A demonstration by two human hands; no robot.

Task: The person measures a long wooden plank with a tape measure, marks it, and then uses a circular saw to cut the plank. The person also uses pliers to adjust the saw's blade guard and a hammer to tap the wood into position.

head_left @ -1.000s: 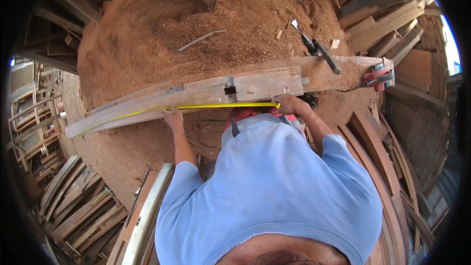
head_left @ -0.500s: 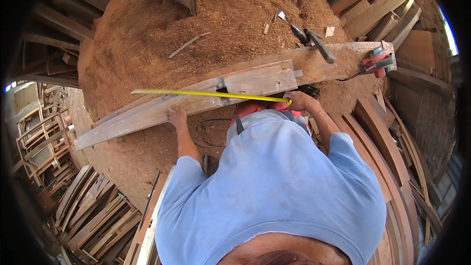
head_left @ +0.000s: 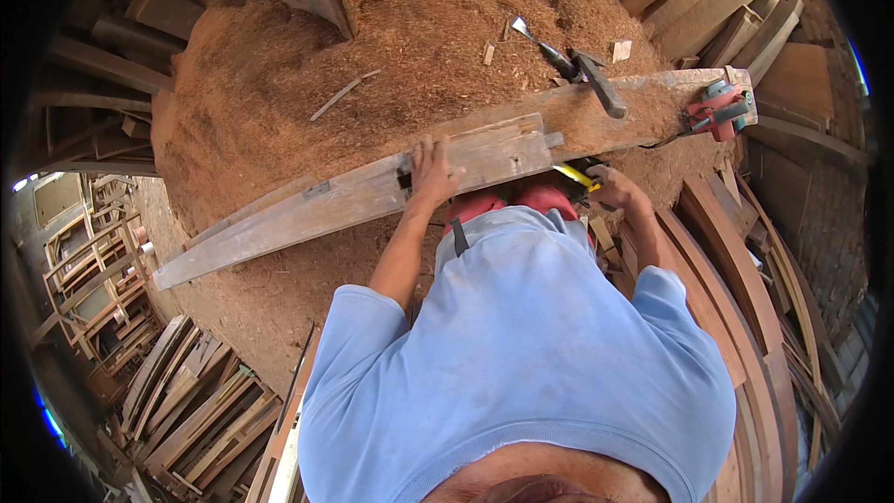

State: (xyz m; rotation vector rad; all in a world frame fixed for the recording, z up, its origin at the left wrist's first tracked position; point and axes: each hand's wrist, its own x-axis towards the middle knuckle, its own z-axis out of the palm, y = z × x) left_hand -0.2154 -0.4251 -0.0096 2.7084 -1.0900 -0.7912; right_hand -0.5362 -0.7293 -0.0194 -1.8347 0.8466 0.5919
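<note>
- Two hands are at work below me: my left hand (head_left: 431,170) lies flat, fingers spread, on the long grey plank (head_left: 372,194), gripping nothing.
- My right hand (head_left: 610,188) is curled round the yellow tape measure (head_left: 577,176), whose case sits at the near edge of the plank, just right of the left hand.
- The plank runs out to the left from under my left palm and rests on a heavier beam (head_left: 615,112).
- Beyond my right hand, a hammer (head_left: 598,82) lies on that beam, with a red power tool (head_left: 717,110) further right at the beam's end.
- Sawdust (head_left: 372,28) is heaped beyond both hands.
</note>
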